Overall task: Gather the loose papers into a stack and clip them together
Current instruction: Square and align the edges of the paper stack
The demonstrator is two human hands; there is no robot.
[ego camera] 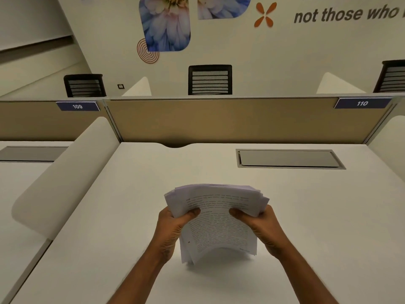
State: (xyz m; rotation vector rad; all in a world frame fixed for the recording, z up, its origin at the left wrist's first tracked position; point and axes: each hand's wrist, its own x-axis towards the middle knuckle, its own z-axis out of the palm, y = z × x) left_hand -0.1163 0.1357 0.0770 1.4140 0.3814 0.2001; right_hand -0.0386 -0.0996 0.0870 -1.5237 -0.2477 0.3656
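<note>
Centrally, low over the white worktop (98, 216): a stack of printed papers (217, 222), gripped from both sides. Left hand (173, 227) closed on the stack's left edge, thumb lying across the top sheet, other fingers hidden underneath. Right hand (260, 227) closed on the right edge in the same manner, thumb on top and pointing inward. Sheets bowed upward between the two thumbs, near edge arched clear of the worktop, a soft shadow beneath. Far edges fanned and uneven, corners sticking out to left and right, so not yet squared. Dense lines of black text on the top sheet, too blurred to read. Both forearms bare, reaching in from the bottom edge.

Farther back on the worktop, to the right, a grey rectangular cable flap (289, 159) set flush into the surface, well apart from the papers. Behind that, a tan partition panel (219, 121) with blue number plates reading 109 (77, 106) and 110 (362, 103). On the left, a rounded white side divider (65, 172). Beyond the partition, black mesh-backed chairs (210, 80) against a wall with flower graphics (166, 23) and partial dark lettering.
</note>
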